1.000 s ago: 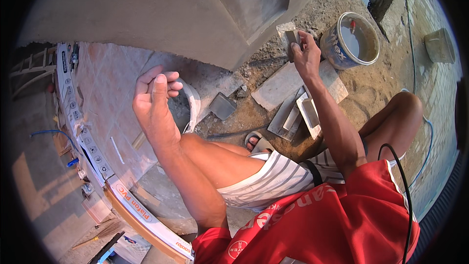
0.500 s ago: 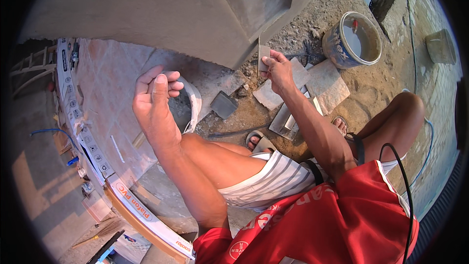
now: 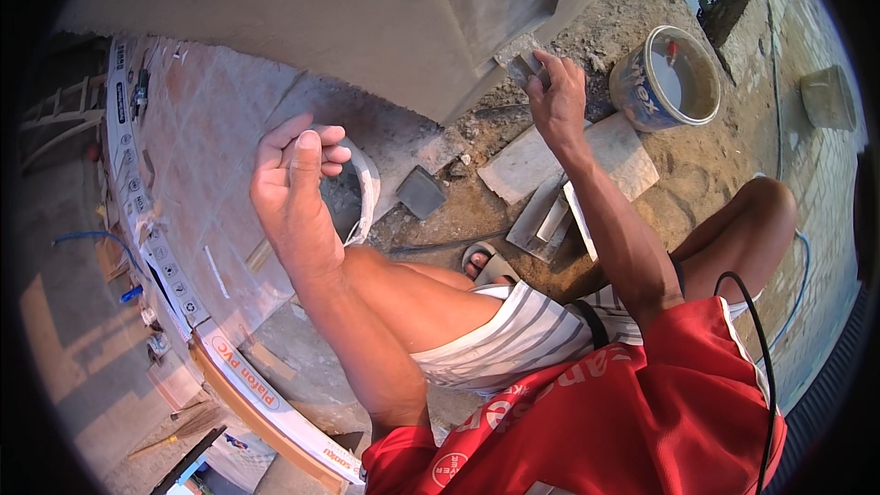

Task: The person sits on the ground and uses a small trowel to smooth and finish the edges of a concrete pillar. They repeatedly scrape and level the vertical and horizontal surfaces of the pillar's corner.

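The right hand [image 3: 557, 96] grips a small grey tool [image 3: 526, 70] in bent fingers, near the plastered wall [image 3: 321, 23] just beyond it; the left hand [image 3: 298, 179] is half-curled, apparently empty. Flat, even pressure would likely serve best.

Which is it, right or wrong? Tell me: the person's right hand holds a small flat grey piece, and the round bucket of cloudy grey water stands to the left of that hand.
Wrong side: the head view shows the round bucket of cloudy grey water standing to the right of the person's right hand, which does hold a small flat grey piece.
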A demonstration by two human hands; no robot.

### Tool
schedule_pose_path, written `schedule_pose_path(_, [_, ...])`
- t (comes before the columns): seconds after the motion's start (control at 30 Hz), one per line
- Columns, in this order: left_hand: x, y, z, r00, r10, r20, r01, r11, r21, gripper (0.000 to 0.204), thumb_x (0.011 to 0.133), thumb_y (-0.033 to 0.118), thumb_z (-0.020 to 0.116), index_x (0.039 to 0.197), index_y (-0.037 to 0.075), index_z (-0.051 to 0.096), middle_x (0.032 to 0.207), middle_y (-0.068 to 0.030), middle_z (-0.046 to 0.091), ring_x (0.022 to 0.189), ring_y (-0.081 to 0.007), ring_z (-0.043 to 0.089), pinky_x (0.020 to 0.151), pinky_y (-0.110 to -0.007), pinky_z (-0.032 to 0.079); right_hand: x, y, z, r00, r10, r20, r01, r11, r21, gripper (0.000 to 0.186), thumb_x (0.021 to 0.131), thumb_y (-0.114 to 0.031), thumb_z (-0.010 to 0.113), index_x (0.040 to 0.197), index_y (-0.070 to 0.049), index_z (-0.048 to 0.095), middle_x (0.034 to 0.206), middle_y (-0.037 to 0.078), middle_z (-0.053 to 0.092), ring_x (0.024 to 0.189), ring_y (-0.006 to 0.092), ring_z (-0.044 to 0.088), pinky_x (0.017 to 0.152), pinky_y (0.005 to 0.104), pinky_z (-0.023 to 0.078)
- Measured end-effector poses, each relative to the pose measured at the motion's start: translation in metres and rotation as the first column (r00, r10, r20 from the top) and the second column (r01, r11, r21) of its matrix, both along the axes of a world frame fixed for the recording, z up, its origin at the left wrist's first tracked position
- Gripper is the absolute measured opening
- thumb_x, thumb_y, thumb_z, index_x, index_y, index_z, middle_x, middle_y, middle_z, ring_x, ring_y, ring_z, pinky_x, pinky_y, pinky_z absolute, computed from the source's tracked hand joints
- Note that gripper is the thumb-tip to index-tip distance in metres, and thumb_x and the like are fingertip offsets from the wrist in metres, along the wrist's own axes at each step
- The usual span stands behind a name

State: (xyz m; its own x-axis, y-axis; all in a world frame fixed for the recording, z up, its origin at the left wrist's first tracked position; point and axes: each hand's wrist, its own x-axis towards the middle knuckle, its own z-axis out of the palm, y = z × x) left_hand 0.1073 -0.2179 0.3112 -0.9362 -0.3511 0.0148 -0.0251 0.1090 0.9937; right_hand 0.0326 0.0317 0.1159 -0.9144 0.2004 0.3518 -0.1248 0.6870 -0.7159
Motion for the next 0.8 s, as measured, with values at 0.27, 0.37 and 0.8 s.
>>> schedule_pose_path(0.27, [0.0,0.0,0.0,1.0,0.005,0.011,-0.005,1.0,-0.011,0.028,0.095,0.014,0.057,0.114,-0.006,0.054,0.091,-0.013,0.066,0.077,-0.0148,0.059,0.074,-0.027,0.046,-0.009,0.002,-0.002,1.0,0.023,0.0,-0.023,0.995,0.1,0.038,0.074,-0.002,0.061,0.112,-0.006,0.063,0.095,0.013,0.058,0.091,0.0326,0.053,0.082,0.0416,0.046])
schedule_pose_path(0.37, [0.0,-0.001,-0.002,1.0,-0.001,0.01,0.002,1.0,-0.01,0.028,0.095,0.014,0.057,0.114,-0.005,0.054,0.092,-0.013,0.066,0.077,-0.0148,0.059,0.074,-0.027,0.046,-0.016,0.013,0.003,0.999,-0.028,0.045,0.022,0.992,0.124,0.037,0.077,-0.005,0.061,0.114,-0.006,0.063,0.098,0.014,0.059,0.097,0.0321,0.053,0.088,0.0408,0.045])
schedule_pose_path(0.8, [-0.003,0.002,-0.001,1.0,-0.01,0.021,0.011,1.0,-0.015,0.029,0.095,0.015,0.057,0.115,-0.005,0.054,0.092,-0.013,0.066,0.077,-0.0149,0.059,0.074,-0.028,0.045,0.003,0.023,-0.034,0.889,0.032,0.457,0.382,0.497,-0.779,0.036,0.086,-0.01,0.062,0.12,-0.001,0.056,0.095,0.01,0.064,0.079,0.0189,0.063,0.065,0.0337,0.051])
